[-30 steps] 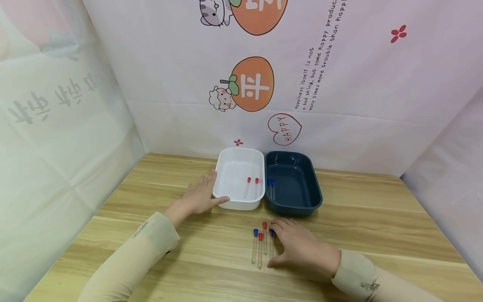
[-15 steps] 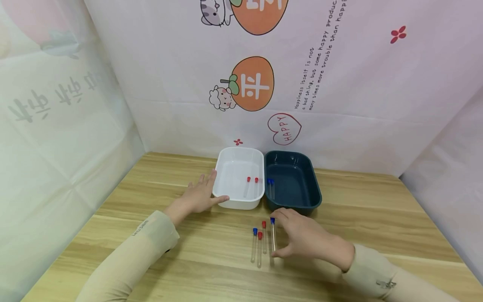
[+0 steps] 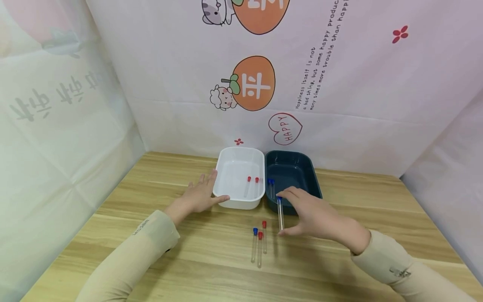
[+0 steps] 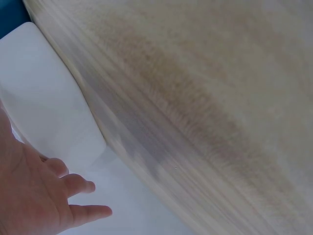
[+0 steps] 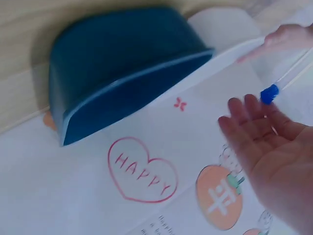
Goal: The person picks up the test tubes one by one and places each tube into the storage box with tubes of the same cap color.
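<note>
While the right hand spans the held tube end to end, its fingers at the blue cap and its thumb at the clear base, the gap between them is only as wide as the tube is long. The cap points away from the person, the long axis running fore and aft, and in the head view the cap end overlaps the near side of the dark blue container; its height over the rim cannot be told. In that container a blue-capped pair lies along the left wall. Just beside it, the white container holds a red-capped pair, caps away from the person. The left hand, spread and relaxed, rests against its left wall, thumb by the near rim. On the counter, nearer the person, lie one blue-capped tube and two red-capped tubes, roughly parallel, caps also facing away. A printed cloth rises behind both containers.
</note>
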`<state>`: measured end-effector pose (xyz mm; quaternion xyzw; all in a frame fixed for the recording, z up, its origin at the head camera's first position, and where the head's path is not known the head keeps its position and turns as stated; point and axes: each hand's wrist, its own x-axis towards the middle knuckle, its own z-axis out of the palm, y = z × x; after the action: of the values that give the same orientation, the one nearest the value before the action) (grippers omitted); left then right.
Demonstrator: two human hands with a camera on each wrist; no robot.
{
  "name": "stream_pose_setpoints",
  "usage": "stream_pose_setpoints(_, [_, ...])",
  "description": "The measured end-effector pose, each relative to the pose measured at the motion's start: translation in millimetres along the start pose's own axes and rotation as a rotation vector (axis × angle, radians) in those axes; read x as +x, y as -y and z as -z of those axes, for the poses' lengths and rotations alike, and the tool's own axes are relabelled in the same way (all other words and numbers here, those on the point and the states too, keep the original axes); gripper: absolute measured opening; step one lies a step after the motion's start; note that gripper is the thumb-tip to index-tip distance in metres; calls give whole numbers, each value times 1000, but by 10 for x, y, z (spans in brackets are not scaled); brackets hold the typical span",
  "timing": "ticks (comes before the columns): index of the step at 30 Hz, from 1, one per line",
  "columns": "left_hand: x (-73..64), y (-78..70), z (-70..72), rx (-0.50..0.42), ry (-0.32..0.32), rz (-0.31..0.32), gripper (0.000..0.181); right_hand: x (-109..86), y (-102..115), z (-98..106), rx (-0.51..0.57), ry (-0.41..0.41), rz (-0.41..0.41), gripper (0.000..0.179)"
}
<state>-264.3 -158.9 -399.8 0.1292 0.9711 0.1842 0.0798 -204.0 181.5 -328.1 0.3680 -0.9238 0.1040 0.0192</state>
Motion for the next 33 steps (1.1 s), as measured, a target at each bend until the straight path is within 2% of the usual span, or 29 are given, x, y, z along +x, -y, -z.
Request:
stream_pose_setpoints(6, [1,-3,3,7,-7,-2,106,76,-174,61,59,-34,53,90])
stream_pose_setpoints(19, [-9,-14,2,16,-9,3,106,255,-437,115,52,-97,34,93])
stream_pose_setpoints(33, [-3,-2,-11,15,-13,-3,106,371,-648,70,113,-48,0,91])
